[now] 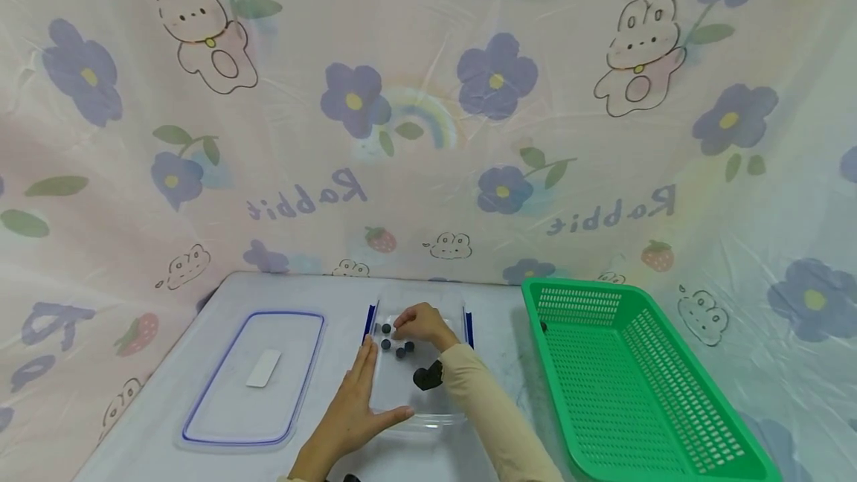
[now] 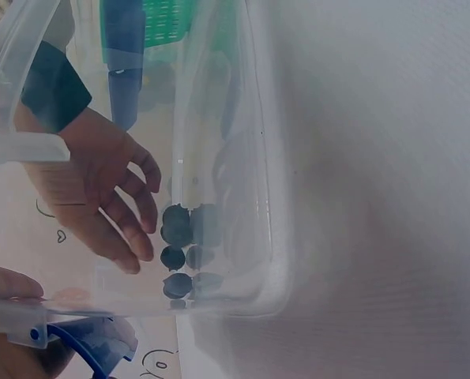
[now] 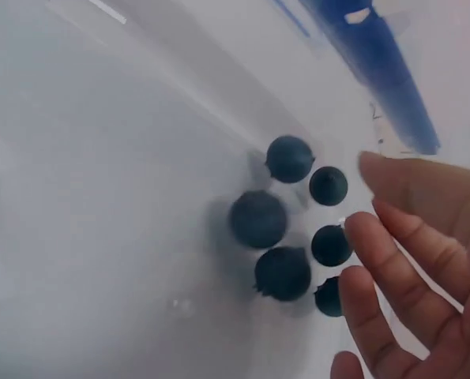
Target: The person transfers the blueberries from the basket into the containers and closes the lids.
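Several blueberries [image 3: 258,219] lie on the floor of a clear plastic box [image 1: 395,400] with blue side clips, near its far left part. Inside the box, my right hand [image 1: 423,324] hovers close over the berries. In the right wrist view its fingers [image 3: 392,276] are loosely bent and apart, with nothing seen between them. My left hand [image 1: 355,407] rests against the box's left side, fingers straight and thumb spread toward the near rim. Through the clear wall, the left wrist view shows the right hand [image 2: 100,185] beside the berries [image 2: 177,225].
Left of the box lies a clear lid [image 1: 221,407] with a blue seal and a white label [image 1: 264,368]. A green plastic basket [image 1: 616,385] stands on the right, one small dark piece [image 1: 544,327] at its far left side. A patterned curtain [image 1: 415,147] hangs behind the table.
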